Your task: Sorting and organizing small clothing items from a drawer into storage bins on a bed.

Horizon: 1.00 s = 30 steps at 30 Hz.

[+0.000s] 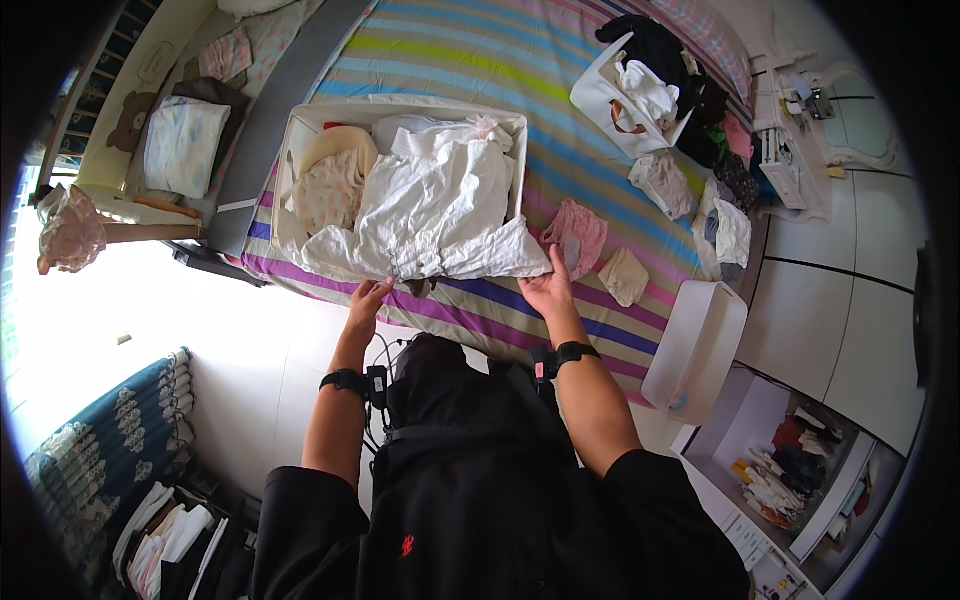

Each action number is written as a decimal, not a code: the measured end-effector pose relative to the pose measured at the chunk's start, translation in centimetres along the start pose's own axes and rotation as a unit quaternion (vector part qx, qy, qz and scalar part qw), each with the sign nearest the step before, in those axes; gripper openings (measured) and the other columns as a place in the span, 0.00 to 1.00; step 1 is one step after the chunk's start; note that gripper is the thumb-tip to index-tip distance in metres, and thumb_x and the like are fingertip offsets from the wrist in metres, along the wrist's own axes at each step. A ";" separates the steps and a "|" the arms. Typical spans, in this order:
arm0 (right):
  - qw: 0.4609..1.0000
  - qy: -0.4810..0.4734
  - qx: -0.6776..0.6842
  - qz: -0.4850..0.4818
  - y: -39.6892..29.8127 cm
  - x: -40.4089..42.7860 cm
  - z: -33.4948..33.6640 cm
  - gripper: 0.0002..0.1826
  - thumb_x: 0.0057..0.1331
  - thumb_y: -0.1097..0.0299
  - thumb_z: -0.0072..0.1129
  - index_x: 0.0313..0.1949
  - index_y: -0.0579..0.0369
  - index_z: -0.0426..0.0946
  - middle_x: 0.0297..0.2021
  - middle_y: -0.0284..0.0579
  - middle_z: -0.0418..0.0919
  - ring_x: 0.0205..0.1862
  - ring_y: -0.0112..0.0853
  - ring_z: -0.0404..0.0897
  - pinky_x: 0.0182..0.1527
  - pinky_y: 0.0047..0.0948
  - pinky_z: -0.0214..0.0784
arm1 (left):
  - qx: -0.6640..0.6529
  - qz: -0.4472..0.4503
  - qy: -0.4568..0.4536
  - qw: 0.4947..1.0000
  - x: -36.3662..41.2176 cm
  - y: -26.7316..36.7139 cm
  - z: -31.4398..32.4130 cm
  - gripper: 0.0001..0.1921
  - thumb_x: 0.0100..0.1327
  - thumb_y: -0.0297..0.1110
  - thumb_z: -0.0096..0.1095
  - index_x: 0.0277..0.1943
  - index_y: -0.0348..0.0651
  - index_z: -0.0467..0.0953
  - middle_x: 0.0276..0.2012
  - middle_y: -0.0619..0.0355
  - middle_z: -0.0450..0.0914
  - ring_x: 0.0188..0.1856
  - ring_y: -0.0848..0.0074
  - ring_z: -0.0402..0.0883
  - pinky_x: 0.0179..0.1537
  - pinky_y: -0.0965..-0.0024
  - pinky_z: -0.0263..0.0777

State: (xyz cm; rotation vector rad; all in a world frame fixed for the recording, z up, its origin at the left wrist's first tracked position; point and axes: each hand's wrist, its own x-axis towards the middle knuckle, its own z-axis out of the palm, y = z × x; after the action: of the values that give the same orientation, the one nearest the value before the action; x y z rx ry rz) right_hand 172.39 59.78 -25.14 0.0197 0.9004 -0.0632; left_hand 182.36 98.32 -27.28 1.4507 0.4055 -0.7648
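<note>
A crumpled white cotton garment [439, 206] is spread over a cream fabric storage box [523, 142], with its near hem hanging past the box's front side. My left hand [370, 296] pinches that hem at its lower middle. With my right hand [551, 286] I grip the hem's right corner. Inside the box, left of the white garment, lie a cream cloth with a small print [330, 191] and a rounded cream padded piece [339, 140]. Just beyond my right fingers rests a pink patterned cloth [576, 236]. A folded cream cloth [624, 277] lies to its right.
The box stands on a bed with a striped sheet [480, 37]. At the far right are a white bin [592, 94] with clothes and several loose garments [660, 184]. A white plastic tub [694, 352] stands at the bed's right edge. An open drawer [780, 465] holds clothes.
</note>
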 end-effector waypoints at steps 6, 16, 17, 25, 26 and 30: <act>0.997 0.045 0.048 0.035 -1.4 -0.7 0.3 0.17 0.64 0.59 0.75 0.45 0.57 0.85 0.44 0.40 0.89 0.48 0.36 0.87 0.53 0.40 0.82 | -0.087 0.052 0.036 0.994 -0.4 -1.1 2.2 0.19 0.68 0.41 0.73 0.54 0.45 0.74 0.44 0.64 0.81 0.44 0.82 0.75 0.46 0.77 0.64; 0.995 -0.085 -0.003 -0.050 -0.8 -2.7 2.1 0.14 0.72 0.69 0.62 0.55 0.60 0.81 0.49 0.44 0.87 0.52 0.37 0.86 0.57 0.39 0.80 | 0.000 0.079 -0.047 0.996 -3.0 -0.2 3.8 0.17 0.67 0.42 0.71 0.34 0.31 0.86 0.32 0.62 0.84 0.36 0.82 0.77 0.43 0.73 0.66; 0.984 -0.083 -0.077 -0.140 0.1 -3.6 4.0 0.16 0.72 0.70 0.61 0.58 0.61 0.78 0.51 0.45 0.86 0.54 0.39 0.85 0.60 0.40 0.78 | -0.002 0.081 -0.038 0.996 -3.2 -0.3 2.7 0.17 0.67 0.42 0.71 0.34 0.31 0.86 0.32 0.62 0.84 0.36 0.82 0.77 0.43 0.73 0.66; 0.492 -0.101 -0.711 -0.493 10.2 -7.9 11.8 0.24 0.65 0.63 0.71 0.58 0.62 0.80 0.44 0.49 0.86 0.48 0.37 0.85 0.45 0.37 0.77 | 0.087 0.228 0.043 0.969 -4.0 -4.8 2.5 0.11 0.70 0.36 0.61 0.40 0.34 0.81 0.35 0.60 0.81 0.32 0.77 0.76 0.34 0.73 0.66; 0.394 -0.157 -0.778 -0.463 11.4 -7.6 11.5 0.27 0.63 0.60 0.72 0.60 0.56 0.80 0.40 0.47 0.85 0.45 0.39 0.85 0.45 0.38 0.77 | -0.039 0.109 -0.018 0.993 -4.2 -3.8 3.5 0.10 0.70 0.34 0.60 0.47 0.38 0.79 0.39 0.56 0.82 0.36 0.71 0.79 0.38 0.68 0.71; 0.390 -0.267 -0.808 -0.352 13.9 -6.9 8.4 0.29 0.60 0.54 0.74 0.60 0.45 0.80 0.33 0.42 0.81 0.39 0.43 0.81 0.44 0.43 0.75 | -0.170 -0.023 -0.078 0.982 -5.5 -2.5 3.9 0.14 0.71 0.32 0.60 0.54 0.36 0.75 0.45 0.51 0.85 0.45 0.65 0.86 0.46 0.61 0.80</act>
State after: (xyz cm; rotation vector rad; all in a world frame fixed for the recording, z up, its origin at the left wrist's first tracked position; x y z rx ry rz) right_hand 175.57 73.57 -14.60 -2.1726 -0.1049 0.0497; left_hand 176.04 95.82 -24.96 1.0578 0.4282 -0.7972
